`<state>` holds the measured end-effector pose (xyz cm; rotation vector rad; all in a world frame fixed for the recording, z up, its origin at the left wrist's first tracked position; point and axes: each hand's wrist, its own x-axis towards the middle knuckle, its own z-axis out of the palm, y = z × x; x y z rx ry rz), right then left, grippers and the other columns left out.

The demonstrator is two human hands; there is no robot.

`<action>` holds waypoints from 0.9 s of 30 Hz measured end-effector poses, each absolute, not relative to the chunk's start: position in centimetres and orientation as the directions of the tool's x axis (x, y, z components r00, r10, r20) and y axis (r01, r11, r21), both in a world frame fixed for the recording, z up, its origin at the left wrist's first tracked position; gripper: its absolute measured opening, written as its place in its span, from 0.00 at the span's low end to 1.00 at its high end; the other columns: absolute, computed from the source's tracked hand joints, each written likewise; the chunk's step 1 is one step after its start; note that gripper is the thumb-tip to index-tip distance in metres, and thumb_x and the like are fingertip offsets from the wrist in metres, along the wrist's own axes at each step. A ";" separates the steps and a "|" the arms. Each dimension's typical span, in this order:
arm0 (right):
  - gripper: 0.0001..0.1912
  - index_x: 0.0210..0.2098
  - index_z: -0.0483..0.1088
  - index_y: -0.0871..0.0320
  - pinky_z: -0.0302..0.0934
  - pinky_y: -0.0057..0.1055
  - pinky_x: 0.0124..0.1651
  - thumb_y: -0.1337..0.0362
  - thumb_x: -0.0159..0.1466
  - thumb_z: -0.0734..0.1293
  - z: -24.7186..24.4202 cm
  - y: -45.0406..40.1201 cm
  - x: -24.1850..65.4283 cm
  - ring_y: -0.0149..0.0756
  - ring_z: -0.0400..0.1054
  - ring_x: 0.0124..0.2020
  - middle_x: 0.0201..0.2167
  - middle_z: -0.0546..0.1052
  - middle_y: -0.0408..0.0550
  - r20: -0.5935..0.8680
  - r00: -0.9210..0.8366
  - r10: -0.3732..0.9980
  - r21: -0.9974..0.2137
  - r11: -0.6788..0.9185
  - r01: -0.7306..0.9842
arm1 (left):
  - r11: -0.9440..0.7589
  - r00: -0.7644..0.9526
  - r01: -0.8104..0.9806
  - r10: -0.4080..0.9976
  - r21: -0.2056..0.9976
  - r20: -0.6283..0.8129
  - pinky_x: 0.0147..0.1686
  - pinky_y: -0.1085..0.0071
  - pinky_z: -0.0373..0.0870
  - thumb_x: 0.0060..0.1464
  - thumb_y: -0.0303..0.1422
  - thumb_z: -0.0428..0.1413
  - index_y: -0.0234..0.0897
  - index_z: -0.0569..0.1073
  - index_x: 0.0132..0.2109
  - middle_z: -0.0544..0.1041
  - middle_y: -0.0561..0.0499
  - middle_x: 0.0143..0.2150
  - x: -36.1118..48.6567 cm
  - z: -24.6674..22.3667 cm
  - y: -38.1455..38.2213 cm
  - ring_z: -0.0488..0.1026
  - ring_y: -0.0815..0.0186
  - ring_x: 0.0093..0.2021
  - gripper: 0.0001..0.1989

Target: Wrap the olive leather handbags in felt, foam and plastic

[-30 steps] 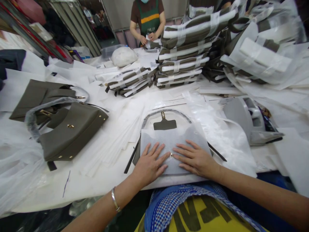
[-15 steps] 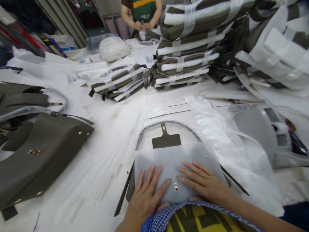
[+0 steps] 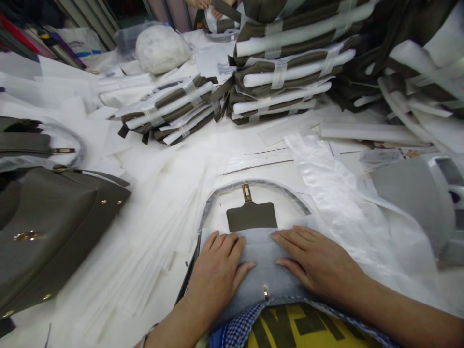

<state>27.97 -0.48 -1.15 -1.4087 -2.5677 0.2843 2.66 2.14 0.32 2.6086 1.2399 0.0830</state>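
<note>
A handbag lies before me under a thin whitish sheet [image 3: 259, 270]. Beyond the sheet's far edge show the bag's plastic-wrapped handle [image 3: 259, 182] and an olive flap tab [image 3: 252, 216] with a gold buckle. A small gold clasp [image 3: 266, 291] pokes through the sheet near my apron. On the left part of the sheet rests my left hand [image 3: 217, 268], fingers stretched toward the far edge and thumb apart. My right hand [image 3: 311, 261] lies palm down on the right part, its fingertips close to that same edge. Most of the bag's body is hidden.
Olive handbags [image 3: 54, 227] stand at the left. Stacked wrapped bags [image 3: 282, 72] and a smaller pile [image 3: 170, 108] occupy the back. White paper sheets [image 3: 145, 241] spread left of me; a crumpled translucent sheet [image 3: 337, 193] lies right. A co-worker's hands [image 3: 210, 7] show at the back.
Both hands have slid forward over the sheet, up to its far edge, and their fingers are less spread. The camera view has tipped down and come closer.
</note>
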 end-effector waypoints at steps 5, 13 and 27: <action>0.17 0.50 0.72 0.58 0.67 0.41 0.45 0.55 0.67 0.64 0.7 0.0 28.1 0.45 0.72 0.41 0.42 0.79 0.52 0.007 -0.504 0.864 -0.336 0.477 0.812 | -0.582 0.631 0.760 0.767 0.289 -0.117 0.40 0.53 0.73 0.62 0.49 0.52 0.35 0.71 0.43 0.73 0.45 0.39 1.8 0.9 2.2 0.71 0.53 0.41 0.19; 0.12 0.42 0.70 0.57 0.61 0.41 0.42 0.55 0.69 0.62 1.2 0.7 27.8 0.45 0.69 0.38 0.35 0.75 0.50 -0.042 -0.563 0.825 -0.364 0.512 0.778 | -0.574 0.614 0.748 0.789 0.334 -0.019 0.38 0.57 0.68 0.64 0.45 0.52 0.38 0.68 0.40 0.71 0.49 0.35 1.2 1.4 1.4 0.69 0.55 0.37 0.14; 0.10 0.34 0.65 0.51 0.54 0.34 0.23 0.54 0.67 0.64 -1.9 1.8 27.0 0.40 0.72 0.20 0.20 0.74 0.39 0.081 -0.556 0.827 -0.220 0.559 0.800 | -0.536 0.544 0.821 0.839 0.195 0.017 0.26 0.64 0.64 0.52 0.48 0.63 0.42 0.68 0.33 0.75 0.54 0.26 2.0 -1.1 2.2 0.73 0.58 0.27 0.17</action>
